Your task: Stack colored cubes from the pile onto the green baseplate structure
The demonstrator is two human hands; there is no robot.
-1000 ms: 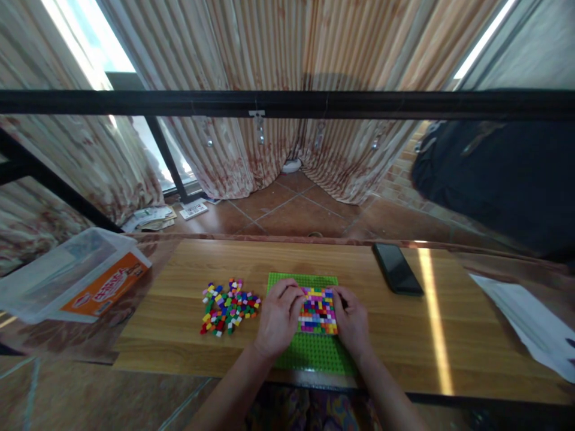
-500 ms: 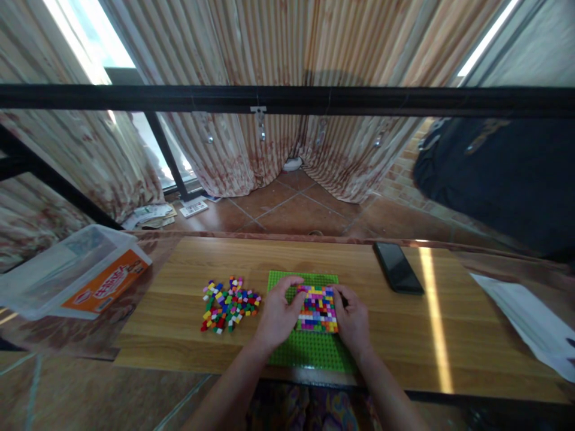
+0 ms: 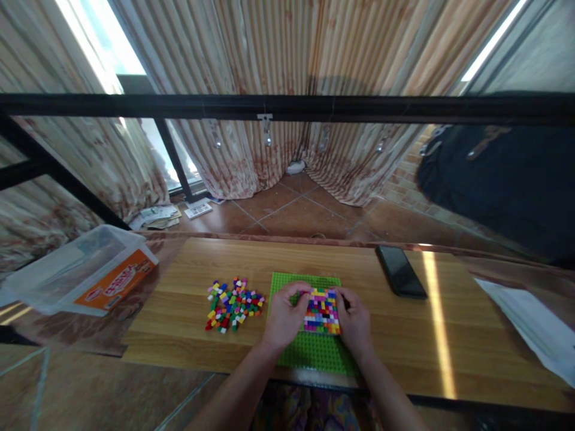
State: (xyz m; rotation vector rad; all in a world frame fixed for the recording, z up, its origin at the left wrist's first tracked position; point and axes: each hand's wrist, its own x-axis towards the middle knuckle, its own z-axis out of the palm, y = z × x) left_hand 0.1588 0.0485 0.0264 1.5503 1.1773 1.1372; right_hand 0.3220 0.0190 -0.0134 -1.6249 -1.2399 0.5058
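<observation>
A green studded baseplate point(image 3: 314, 353) lies on the wooden table point(image 3: 404, 341) in front of me. A block of small multicoloured bricks point(image 3: 321, 311) covers its upper middle. My left hand point(image 3: 284, 317) rests on the plate at the block's left edge, its fingertips touching the top-left bricks. At the block's right edge sits my right hand point(image 3: 356, 323), fingers curled against the bricks. I cannot tell whether either hand pinches a loose brick. A heap of loose coloured bricks point(image 3: 233, 304) lies on the table left of the plate.
A black phone point(image 3: 401, 270) lies at the table's far right. A clear plastic box with an orange label point(image 3: 85, 275) stands off the left end. White paper point(image 3: 534, 323) sits at the right. A black rail point(image 3: 287, 106) crosses above; a dark bag point(image 3: 503, 179) hangs at right.
My left hand's fingers have shifted from over the block's top-left corner to its left edge. The view has drifted slightly. The right hand stays at the block's right side.
</observation>
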